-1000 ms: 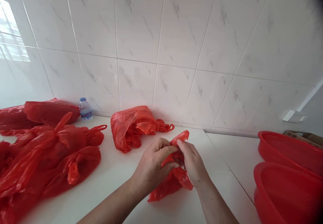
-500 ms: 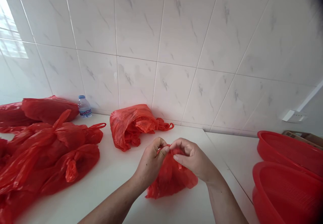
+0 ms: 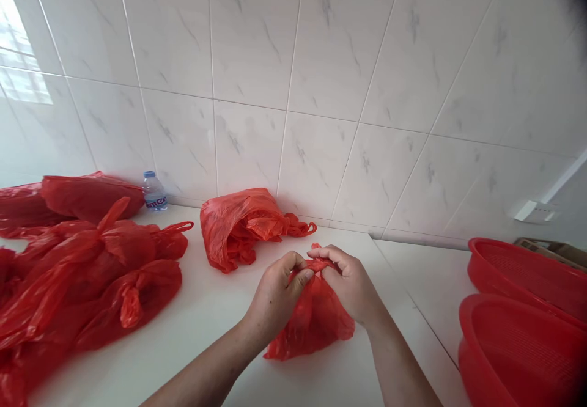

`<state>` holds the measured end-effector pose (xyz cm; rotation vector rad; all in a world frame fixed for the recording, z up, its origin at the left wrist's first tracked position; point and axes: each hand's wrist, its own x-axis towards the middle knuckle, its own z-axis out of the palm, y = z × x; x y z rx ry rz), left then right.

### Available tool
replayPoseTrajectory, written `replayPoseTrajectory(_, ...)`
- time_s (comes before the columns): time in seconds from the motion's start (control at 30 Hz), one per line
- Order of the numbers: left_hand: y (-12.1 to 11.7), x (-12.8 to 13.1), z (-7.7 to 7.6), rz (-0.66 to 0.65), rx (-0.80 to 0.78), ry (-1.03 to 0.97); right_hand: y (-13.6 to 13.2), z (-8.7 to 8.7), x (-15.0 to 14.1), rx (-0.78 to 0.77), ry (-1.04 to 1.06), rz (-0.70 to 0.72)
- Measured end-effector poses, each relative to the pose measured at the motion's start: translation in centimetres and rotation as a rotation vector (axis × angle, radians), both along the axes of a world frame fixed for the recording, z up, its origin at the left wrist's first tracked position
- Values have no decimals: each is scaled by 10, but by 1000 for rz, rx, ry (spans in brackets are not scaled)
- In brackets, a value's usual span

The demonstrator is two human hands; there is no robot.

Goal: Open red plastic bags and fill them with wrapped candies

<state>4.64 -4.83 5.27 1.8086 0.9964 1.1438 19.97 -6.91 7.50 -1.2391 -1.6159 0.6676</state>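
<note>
A red plastic bag (image 3: 312,327) rests on the white table (image 3: 215,346), its gathered top pulled up between both hands. My left hand (image 3: 282,285) pinches one side of that top between thumb and fingers. On the other side, my right hand (image 3: 346,278) is closed on the twisted plastic, and a small tip of the bag pokes up above its fingers. What the bag contains cannot be made out. Behind my hands lies a crumpled red bag bundle (image 3: 243,223) with a looped end.
Several filled red bags (image 3: 137,242) are heaped on the left, beside a small water bottle (image 3: 155,193) by the tiled wall (image 3: 252,58). Red plastic baskets (image 3: 486,321) stand at the right edge, with a cardboard box (image 3: 550,251) behind and a wall socket (image 3: 532,211) above.
My right hand has closed further around the bag's top. The plastic there is now twisted into a band between my hands, and a tip sticks up. The bag's body has narrowed slightly.
</note>
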Motion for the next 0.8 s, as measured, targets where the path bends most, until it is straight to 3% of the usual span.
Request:
replayPoseTrajectory(0.1, 1, -4, -2, 23, 90, 38, 0, 4, 3, 3, 79, 14)
replayPoseTrajectory(0.23, -2, -15, -8, 37, 247, 82, 5, -1, 4, 33, 150, -272)
replayPoseTrajectory(0.37, -11, -30, -17, 36, 230, 129, 7, -11, 8, 28, 152, -437)
replayPoseTrajectory(0.47, -13, -43, -28, 28, 156, 87, 3, -16, 18, 39, 152, -346)
replayPoseTrajectory(0.57, -7, -55, -48, -69, 134, 41, -6, -23, 38, 13, 193, -103)
replayPoseTrajectory(0.7, 6, -60, -85, -183, 46, 157, -16, -41, 58, -240, 120, 94)
replayPoseTrajectory(0.8, 12, -47, -101, -227, -67, 147, -16, -61, 46, -330, 202, 217)
